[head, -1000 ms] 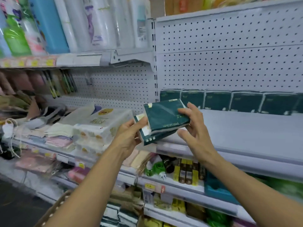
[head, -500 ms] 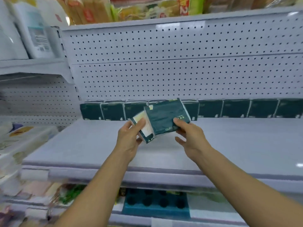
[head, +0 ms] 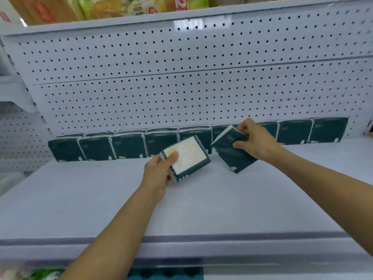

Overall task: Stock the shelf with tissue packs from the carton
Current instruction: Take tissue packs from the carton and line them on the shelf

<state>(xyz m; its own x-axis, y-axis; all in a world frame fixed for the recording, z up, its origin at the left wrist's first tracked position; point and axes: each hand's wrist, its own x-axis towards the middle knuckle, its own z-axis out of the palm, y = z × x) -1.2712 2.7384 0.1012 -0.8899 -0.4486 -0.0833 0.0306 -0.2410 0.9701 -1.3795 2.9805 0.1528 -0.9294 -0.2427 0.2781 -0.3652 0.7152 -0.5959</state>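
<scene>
My left hand [head: 159,172] grips a dark green tissue pack [head: 186,157] with its pale label side up, held tilted just above the white shelf [head: 101,199]. My right hand [head: 255,141] grips a second dark green tissue pack [head: 232,156], tilted, with its lower corner near the shelf surface. Both packs sit just in front of a row of several matching green packs [head: 129,146] standing upright against the pegboard back wall. The carton is out of view.
The white pegboard [head: 181,87] rises behind the row. An upper shelf [head: 121,19] carries yellow and green packaged goods. The shelf's front lip [head: 222,239] runs across the bottom, with a teal tray [head: 167,273] on the level below.
The two packs, held together as a stack before, are now apart, one in each hand. Both hands have moved forward and down toward the back row.
</scene>
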